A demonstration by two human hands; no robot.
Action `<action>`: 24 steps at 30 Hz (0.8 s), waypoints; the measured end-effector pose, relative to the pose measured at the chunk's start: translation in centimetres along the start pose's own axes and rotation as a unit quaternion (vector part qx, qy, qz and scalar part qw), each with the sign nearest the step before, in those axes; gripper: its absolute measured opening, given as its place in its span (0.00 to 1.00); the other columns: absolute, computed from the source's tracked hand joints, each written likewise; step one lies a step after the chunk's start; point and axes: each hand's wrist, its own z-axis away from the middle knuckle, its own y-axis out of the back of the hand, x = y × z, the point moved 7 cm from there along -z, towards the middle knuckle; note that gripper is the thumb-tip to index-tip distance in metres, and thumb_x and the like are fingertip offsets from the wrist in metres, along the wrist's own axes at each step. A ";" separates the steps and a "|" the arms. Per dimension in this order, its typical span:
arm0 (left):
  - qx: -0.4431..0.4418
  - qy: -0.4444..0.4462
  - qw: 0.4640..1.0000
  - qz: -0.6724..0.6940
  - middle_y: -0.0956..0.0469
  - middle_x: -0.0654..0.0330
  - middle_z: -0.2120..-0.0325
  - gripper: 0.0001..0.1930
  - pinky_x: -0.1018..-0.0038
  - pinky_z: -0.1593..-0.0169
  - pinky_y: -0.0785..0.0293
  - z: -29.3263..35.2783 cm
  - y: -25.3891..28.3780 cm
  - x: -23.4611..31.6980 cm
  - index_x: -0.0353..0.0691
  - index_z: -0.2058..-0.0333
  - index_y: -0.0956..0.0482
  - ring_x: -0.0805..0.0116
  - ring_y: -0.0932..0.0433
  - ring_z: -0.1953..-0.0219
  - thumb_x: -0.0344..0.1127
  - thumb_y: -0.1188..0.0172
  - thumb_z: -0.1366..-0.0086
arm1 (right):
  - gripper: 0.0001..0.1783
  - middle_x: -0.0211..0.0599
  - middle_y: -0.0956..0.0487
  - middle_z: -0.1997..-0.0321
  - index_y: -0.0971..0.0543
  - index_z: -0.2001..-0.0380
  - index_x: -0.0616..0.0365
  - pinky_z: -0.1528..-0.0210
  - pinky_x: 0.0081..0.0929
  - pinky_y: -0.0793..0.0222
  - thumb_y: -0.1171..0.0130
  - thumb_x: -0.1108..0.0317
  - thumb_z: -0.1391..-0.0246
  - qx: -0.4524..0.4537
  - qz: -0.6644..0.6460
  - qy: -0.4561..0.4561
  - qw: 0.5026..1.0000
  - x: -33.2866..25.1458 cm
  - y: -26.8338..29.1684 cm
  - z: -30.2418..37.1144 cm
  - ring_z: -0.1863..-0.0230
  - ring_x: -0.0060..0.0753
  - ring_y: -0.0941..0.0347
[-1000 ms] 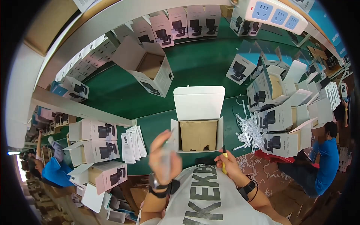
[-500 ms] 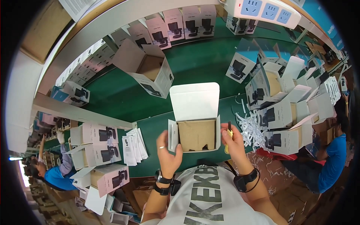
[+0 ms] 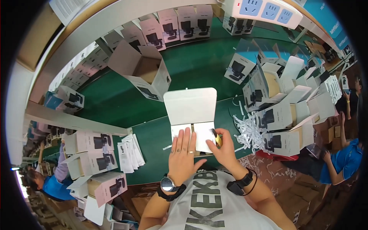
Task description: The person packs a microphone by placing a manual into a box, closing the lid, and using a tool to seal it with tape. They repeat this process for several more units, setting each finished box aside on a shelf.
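Observation:
A small white box (image 3: 190, 107) stands in front of me with its lid raised at the back. Its two side flaps are folded inward, and a narrow strip of brown cardboard shows between them. My left hand (image 3: 183, 155) lies flat on the left flap, fingers stretched out. Between the fingers of my right hand (image 3: 227, 153) is a yellow utility knife (image 3: 218, 139) with a dark end. That hand's fingertips rest on or close to the right flap (image 3: 204, 138).
Folded leaflets (image 3: 131, 154) lie to the left, near stacked open boxes (image 3: 94, 142). Shredded white paper (image 3: 249, 132) is heaped on the right, beside more open boxes (image 3: 281, 142). A larger open box (image 3: 142, 73) stands behind. A power strip (image 3: 264, 11) hangs overhead. People in blue sit at both sides.
Both side flaps have come down over the brown cardboard. My left hand moved from beside the box onto the left flap, and my right hand, still with the knife, moved to the right flap.

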 end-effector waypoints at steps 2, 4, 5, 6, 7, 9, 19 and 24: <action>0.009 0.006 1.000 -0.019 0.46 0.40 0.25 0.53 0.49 0.24 0.47 -0.2 -1.0 0.5 0.30 0.27 0.42 0.42 0.46 0.23 0.53 0.27 0.42 | 0.19 0.38 0.20 0.59 0.22 0.46 0.60 0.61 0.25 0.28 0.32 0.69 0.39 -0.006 0.036 0.088 0.996 -2.6 0.9 -0.6 0.66 0.32 0.23; 0.020 0.009 0.997 -0.070 0.46 0.41 0.25 0.51 0.49 0.24 0.48 -0.4 -1.8 0.6 0.31 0.27 0.42 0.42 0.45 0.23 0.53 0.29 0.40 | 0.18 0.41 0.19 0.59 0.21 0.48 0.60 0.61 0.27 0.28 0.32 0.69 0.40 -0.008 0.059 0.132 0.990 -3.3 1.6 -1.7 0.66 0.36 0.22; 0.023 0.010 0.998 -0.065 0.46 0.41 0.25 0.51 0.49 0.24 0.48 -0.5 -2.1 0.6 0.31 0.27 0.42 0.42 0.45 0.23 0.53 0.29 0.40 | 0.16 0.42 0.18 0.60 0.20 0.50 0.59 0.62 0.30 0.28 0.32 0.69 0.41 -0.007 0.083 0.149 0.985 -3.1 2.1 -2.4 0.66 0.39 0.21; 0.027 0.002 0.999 -0.043 0.46 0.41 0.25 0.50 0.49 0.24 0.47 -0.4 -2.3 0.6 0.33 0.27 0.41 0.42 0.45 0.24 0.52 0.29 0.40 | 0.14 0.44 0.17 0.60 0.18 0.53 0.59 0.63 0.32 0.27 0.31 0.69 0.42 -0.005 0.106 0.165 0.981 -2.9 2.5 -3.1 0.65 0.43 0.20; 0.032 -0.005 0.999 -0.020 0.45 0.42 0.25 0.49 0.50 0.24 0.47 -0.2 -2.4 0.5 0.35 0.26 0.41 0.42 0.44 0.24 0.51 0.30 0.39 | 0.12 0.45 0.16 0.61 0.17 0.55 0.59 0.64 0.34 0.27 0.31 0.69 0.42 -0.003 0.129 0.180 0.975 -3.0 2.7 -3.6 0.65 0.46 0.19; 0.036 -0.012 0.999 0.004 0.45 0.42 0.25 0.48 0.50 0.24 0.47 0.0 -2.4 0.3 0.37 0.26 0.41 0.42 0.44 0.24 0.51 0.30 0.39 | 0.10 0.43 0.16 0.63 0.17 0.58 0.58 0.64 0.36 0.27 0.31 0.69 0.43 0.005 0.150 0.200 0.968 -4.3 2.8 -5.1 0.66 0.47 0.20; 0.040 -0.053 0.997 -0.025 0.41 0.58 0.24 0.44 0.50 0.25 0.46 0.2 -2.0 0.3 0.49 0.26 0.37 0.42 0.43 0.25 0.48 0.30 0.39 | 0.04 0.32 0.17 0.71 0.15 0.66 0.52 0.68 0.36 0.31 0.30 0.68 0.46 -0.114 0.182 0.285 0.934 -6.8 2.0 -4.0 0.69 0.39 0.21; 0.045 -0.044 0.998 -0.010 0.41 0.59 0.24 0.45 0.50 0.24 0.46 0.3 -2.0 0.2 0.44 0.27 0.37 0.43 0.43 0.24 0.48 0.29 0.40 | 0.05 0.30 0.18 0.72 0.15 0.67 0.51 0.69 0.34 0.33 0.29 0.67 0.46 -0.058 0.195 0.302 0.931 -6.9 2.5 -6.1 0.71 0.38 0.21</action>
